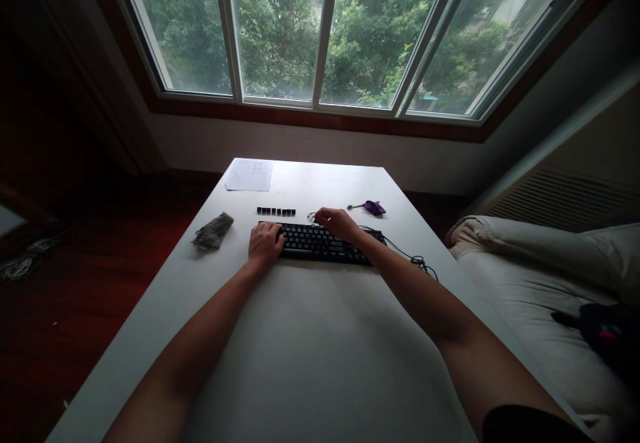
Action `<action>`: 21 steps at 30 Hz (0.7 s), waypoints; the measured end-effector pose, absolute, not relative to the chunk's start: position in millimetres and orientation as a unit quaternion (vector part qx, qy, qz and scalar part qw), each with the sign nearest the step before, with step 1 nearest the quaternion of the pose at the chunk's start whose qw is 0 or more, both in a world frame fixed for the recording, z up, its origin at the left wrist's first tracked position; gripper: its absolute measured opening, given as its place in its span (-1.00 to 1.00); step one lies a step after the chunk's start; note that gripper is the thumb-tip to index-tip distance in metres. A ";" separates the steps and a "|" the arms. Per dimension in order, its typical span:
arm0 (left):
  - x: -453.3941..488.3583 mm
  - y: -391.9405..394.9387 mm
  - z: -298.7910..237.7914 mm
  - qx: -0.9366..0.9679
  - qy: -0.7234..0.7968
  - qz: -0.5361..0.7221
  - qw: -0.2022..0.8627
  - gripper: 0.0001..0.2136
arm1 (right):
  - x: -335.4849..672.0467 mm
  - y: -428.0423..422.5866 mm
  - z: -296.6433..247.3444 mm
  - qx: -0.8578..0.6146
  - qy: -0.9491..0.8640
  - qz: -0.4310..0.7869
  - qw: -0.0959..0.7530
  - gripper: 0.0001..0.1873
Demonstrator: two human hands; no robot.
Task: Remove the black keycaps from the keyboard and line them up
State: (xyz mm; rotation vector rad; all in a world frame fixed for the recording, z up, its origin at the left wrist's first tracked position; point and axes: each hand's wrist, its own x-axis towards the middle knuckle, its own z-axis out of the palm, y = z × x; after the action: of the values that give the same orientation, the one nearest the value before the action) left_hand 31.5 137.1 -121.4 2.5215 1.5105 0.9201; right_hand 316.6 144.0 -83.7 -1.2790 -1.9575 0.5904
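A black keyboard [323,243] lies on the white table [310,336], its cable trailing off to the right. My left hand [264,243] rests on the keyboard's left end, fingers curled over its edge. My right hand [337,222] hovers over the keyboard's back edge, fingers pinched on a small wire tool [312,217]. A short row of loose black keycaps [276,211] sits just behind the keyboard.
A grey cloth [213,231] lies left of the keyboard. A purple object [373,207] lies at the back right, and a sheet of paper [249,175] at the far edge. A pale cushioned seat [540,276] stands at the right. Windows fill the far wall.
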 end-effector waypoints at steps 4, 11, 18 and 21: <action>31.5 138.1 -122.6 0.817 0.491 0.301 0.031 -0.75 | 324.9 148.1 -91.6 -0.500 -0.679 0.342 0.414 -0.61; 32.6 138.6 -122.8 0.816 0.485 0.312 0.032 -0.76 | 332.8 148.6 -101.3 -0.489 -0.559 0.449 0.496 -0.47; 33.9 136.6 -124.1 0.818 0.483 0.311 0.027 -0.76 | 312.6 133.0 -92.7 -0.457 -0.626 0.406 0.484 -0.55; 35.8 132.5 -121.6 0.830 0.459 0.315 0.030 -0.77 | 296.9 126.7 -87.7 -0.442 -0.654 0.396 0.469 -0.58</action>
State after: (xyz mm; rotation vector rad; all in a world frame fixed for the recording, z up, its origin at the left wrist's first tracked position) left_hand 35.8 132.5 -121.6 2.5599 1.4164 0.9704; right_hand 296.9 126.7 -87.7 -1.0843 -1.6032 0.9719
